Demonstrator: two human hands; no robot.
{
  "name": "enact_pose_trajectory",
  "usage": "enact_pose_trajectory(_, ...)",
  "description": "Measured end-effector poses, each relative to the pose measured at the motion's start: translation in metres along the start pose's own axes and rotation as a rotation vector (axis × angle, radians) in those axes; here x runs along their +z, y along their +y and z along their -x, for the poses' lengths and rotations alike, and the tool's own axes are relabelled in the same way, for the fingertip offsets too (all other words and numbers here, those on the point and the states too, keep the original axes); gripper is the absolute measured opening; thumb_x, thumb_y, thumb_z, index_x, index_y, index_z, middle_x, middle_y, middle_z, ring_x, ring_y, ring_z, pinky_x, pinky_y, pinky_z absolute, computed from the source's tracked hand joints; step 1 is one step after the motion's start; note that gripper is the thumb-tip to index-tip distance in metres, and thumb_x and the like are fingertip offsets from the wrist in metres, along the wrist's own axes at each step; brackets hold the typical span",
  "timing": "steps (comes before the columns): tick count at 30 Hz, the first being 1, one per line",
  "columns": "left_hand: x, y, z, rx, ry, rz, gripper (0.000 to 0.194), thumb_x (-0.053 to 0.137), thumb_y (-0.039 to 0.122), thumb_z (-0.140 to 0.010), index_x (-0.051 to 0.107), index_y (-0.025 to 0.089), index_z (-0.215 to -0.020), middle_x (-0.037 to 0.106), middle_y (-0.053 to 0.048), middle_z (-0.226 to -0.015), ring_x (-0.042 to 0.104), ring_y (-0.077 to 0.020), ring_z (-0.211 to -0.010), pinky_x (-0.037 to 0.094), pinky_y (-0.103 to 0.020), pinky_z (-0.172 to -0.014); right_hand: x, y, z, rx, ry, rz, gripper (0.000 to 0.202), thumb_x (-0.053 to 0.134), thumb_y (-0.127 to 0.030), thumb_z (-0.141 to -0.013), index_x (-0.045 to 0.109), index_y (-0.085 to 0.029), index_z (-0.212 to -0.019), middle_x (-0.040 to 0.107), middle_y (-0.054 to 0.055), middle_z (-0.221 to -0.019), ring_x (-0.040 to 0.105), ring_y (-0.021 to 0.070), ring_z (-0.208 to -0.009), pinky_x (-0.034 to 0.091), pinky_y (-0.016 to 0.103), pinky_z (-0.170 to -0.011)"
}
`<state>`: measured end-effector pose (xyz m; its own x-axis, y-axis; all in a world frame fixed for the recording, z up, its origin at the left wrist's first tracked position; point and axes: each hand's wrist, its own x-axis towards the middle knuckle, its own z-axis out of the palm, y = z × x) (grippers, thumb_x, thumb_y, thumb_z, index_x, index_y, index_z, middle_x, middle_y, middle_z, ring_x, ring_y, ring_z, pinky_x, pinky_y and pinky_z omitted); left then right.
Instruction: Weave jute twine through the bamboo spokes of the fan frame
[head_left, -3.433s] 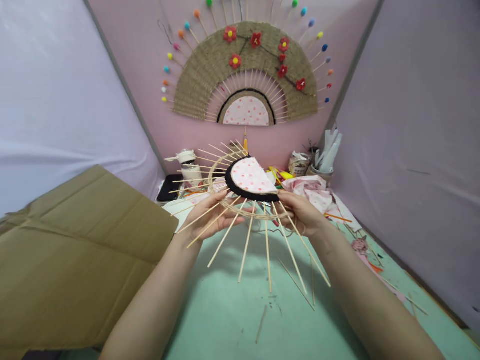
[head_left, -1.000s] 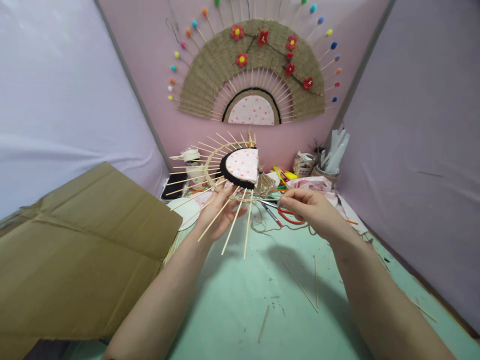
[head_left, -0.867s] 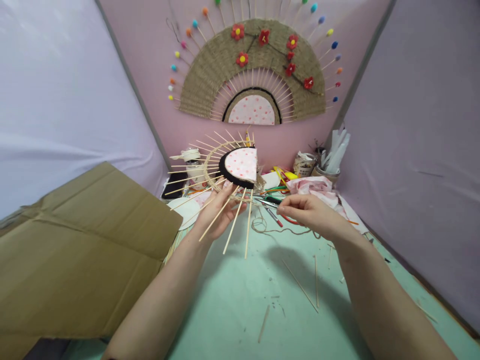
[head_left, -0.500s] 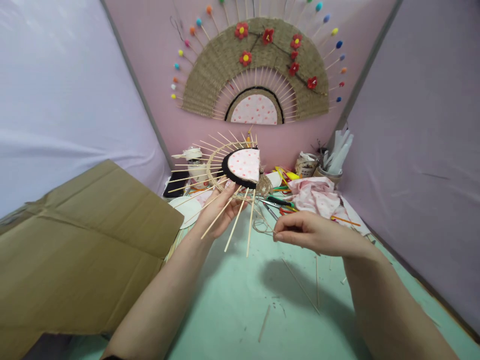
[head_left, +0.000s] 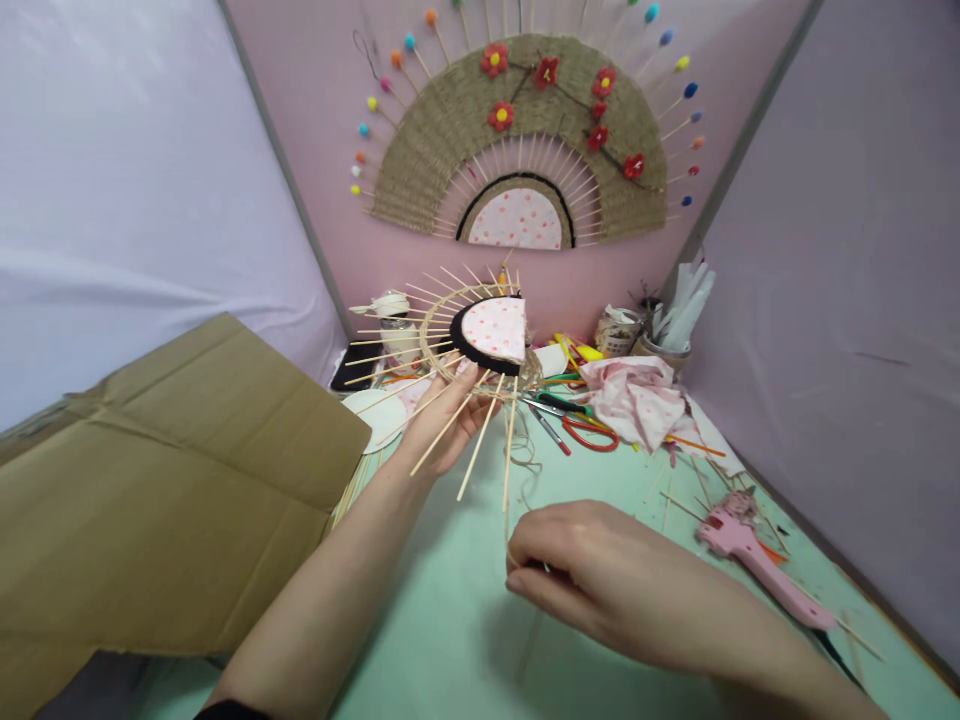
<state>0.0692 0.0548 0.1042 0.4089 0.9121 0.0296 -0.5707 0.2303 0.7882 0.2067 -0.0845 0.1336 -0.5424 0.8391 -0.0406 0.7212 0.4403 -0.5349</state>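
My left hand (head_left: 450,425) holds a small fan frame (head_left: 496,328) from below. The frame has a pink dotted half-disc with a black rim, thin wooden sticks spreading out from it, and twine (head_left: 425,340) woven around the sticks. My right hand (head_left: 544,560) is nearer to me, over the green table, its fingers pinched on a thin strand of twine that runs up to the frame's lower sticks. Loose twine loops (head_left: 525,455) hang between the frame and my right hand.
Brown cardboard (head_left: 172,480) covers the left. A pink glue gun (head_left: 765,570) lies at right. Orange-handled scissors (head_left: 592,434), a pen, pink cloth (head_left: 637,400) and jars (head_left: 619,330) are behind. A large woven fan (head_left: 420,130) hangs on the back wall.
My right hand has come down toward me and slightly left, drawing the strand downward. The glue gun and the orange scissors now show. My left hand and the frame hardly moved.
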Motion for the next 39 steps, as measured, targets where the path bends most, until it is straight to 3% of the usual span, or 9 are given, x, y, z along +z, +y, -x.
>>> enact_pose_trajectory(5,0.0,-0.003,0.0,0.003,-0.015,-0.011,0.046,0.065,0.02,-0.082,0.053,0.024,-0.126,0.069,-0.005,-0.108,0.067,-0.0095,-0.068,0.055,-0.019,-0.062,0.008,-0.024,0.006,0.009,0.024,-0.078,0.022,0.047,-0.025,-0.092,0.061,-0.02,-0.076,0.065,0.0,-0.072,0.058,0.0123,-0.066,0.038,0.024,-0.061)
enact_pose_trajectory(9,-0.001,-0.004,0.0,0.004,-0.023,-0.009,0.048,0.065,0.02,-0.082,0.052,0.026,-0.127,0.068,-0.005,-0.109,0.067,-0.0097,-0.069,0.055,-0.02,-0.062,-0.001,-0.023,0.02,0.007,0.142,-0.258,0.022,0.047,-0.028,-0.093,0.062,-0.022,-0.079,0.065,-0.001,-0.073,0.057,0.0111,-0.066,0.041,0.023,-0.062)
enact_pose_trajectory(13,0.0,-0.003,0.0,0.0,-0.016,-0.014,0.042,0.065,0.019,-0.082,0.055,0.024,-0.123,0.069,-0.004,-0.106,0.067,-0.0097,-0.07,0.055,-0.02,-0.064,-0.023,0.012,0.026,0.079,0.454,-0.527,0.025,0.051,-0.034,-0.089,0.061,-0.021,-0.07,0.056,0.0,-0.057,0.048,0.0109,-0.052,0.035,0.023,-0.047)
enact_pose_trajectory(17,0.004,0.0,0.002,-0.013,0.002,-0.01,0.042,0.066,0.017,-0.081,0.056,0.024,-0.121,0.069,-0.002,-0.104,0.066,-0.0087,-0.068,0.055,-0.019,-0.061,-0.043,0.057,0.012,0.159,0.825,-0.906,0.026,0.052,-0.024,-0.082,0.053,-0.019,-0.057,0.038,-0.003,-0.044,0.03,0.0078,-0.041,0.023,0.023,-0.04)
enact_pose_trajectory(22,0.006,0.003,0.005,-0.043,-0.014,-0.016,0.038,0.064,0.018,-0.082,0.057,0.023,-0.119,0.069,-0.001,-0.097,0.066,-0.0101,-0.067,0.055,-0.02,-0.058,-0.05,0.094,-0.015,0.209,0.867,-1.281,0.016,0.053,-0.018,-0.071,0.051,-0.018,-0.055,0.031,-0.006,-0.041,0.019,0.0053,-0.037,0.015,0.022,-0.037)
enact_pose_trajectory(28,0.004,0.005,0.005,-0.036,-0.02,0.0,0.04,0.066,0.018,-0.081,0.056,0.022,-0.12,0.068,-0.002,-0.094,0.065,-0.0103,-0.066,0.056,-0.02,-0.055,-0.039,0.124,-0.033,0.283,0.931,-1.317,0.016,0.055,-0.02,-0.066,0.047,-0.018,-0.053,0.031,-0.008,-0.038,0.017,0.0048,-0.036,0.012,0.021,-0.036)
enact_pose_trajectory(33,0.004,0.009,0.005,-0.022,-0.015,0.051,0.041,0.062,0.016,-0.083,0.055,0.023,-0.123,0.067,-0.004,-0.106,0.065,-0.0094,-0.067,0.056,-0.019,-0.057,-0.023,0.141,-0.042,0.483,0.773,-0.944,0.016,0.052,-0.025,-0.065,0.048,-0.018,-0.051,0.035,-0.006,-0.039,0.022,0.0059,-0.038,0.014,0.022,-0.039)
enact_pose_trajectory(36,0.005,0.011,0.007,-0.017,-0.009,0.06,0.04,0.059,0.016,-0.085,0.054,0.024,-0.124,0.067,-0.005,-0.109,0.066,-0.0102,-0.069,0.057,-0.02,-0.058,-0.012,0.141,-0.046,0.511,0.449,-0.584,0.019,0.049,-0.027,-0.069,0.054,-0.017,-0.053,0.044,-0.003,-0.045,0.034,0.0087,-0.043,0.022,0.023,-0.042)
enact_pose_trajectory(39,0.005,0.011,0.007,-0.017,-0.032,0.06,0.041,0.058,0.016,-0.086,0.053,0.025,-0.125,0.067,-0.004,-0.108,0.067,-0.0114,-0.073,0.057,-0.021,-0.059,-0.005,0.133,-0.046,0.332,0.085,-0.371,0.021,0.047,-0.026,-0.074,0.062,-0.017,-0.062,0.058,0.0,-0.058,0.048,0.0113,-0.054,0.034,0.022,-0.049)
